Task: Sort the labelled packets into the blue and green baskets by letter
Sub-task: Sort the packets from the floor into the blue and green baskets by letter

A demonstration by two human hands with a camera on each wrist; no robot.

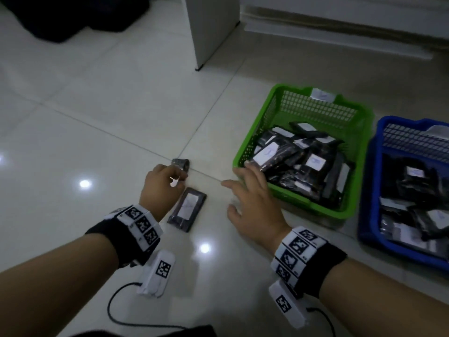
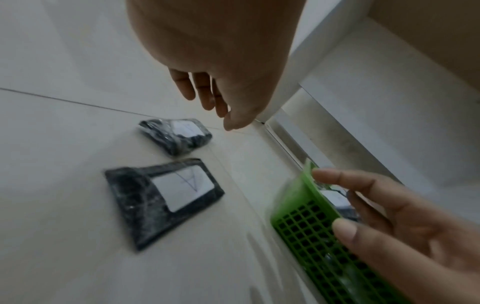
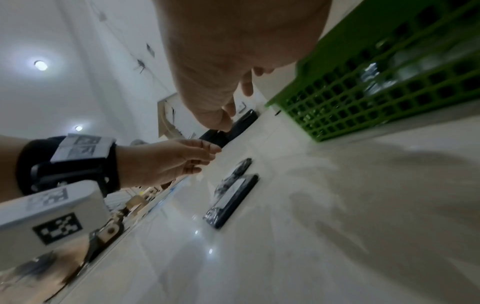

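Observation:
Two black packets with white labels lie on the tiled floor: a small crumpled packet (image 1: 181,164) (image 2: 176,135) and a flat packet (image 1: 187,212) (image 2: 166,197) whose label looks like an A. My left hand (image 1: 176,176) (image 2: 207,102) hovers over the small one, fingers loosely bent and empty. Beside the near-left corner of the green basket (image 1: 274,105) (image 3: 363,92) is my right hand (image 1: 239,188) (image 3: 228,115), fingers spread and holding nothing. Labelled packets fill the green basket and the blue basket (image 1: 369,190) to its right.
A white cabinet leg (image 1: 209,32) stands on the floor behind the packets. A dark object (image 1: 73,15) lies at the far left. A black cable (image 1: 114,312) trails from my left wrist along the floor near me.

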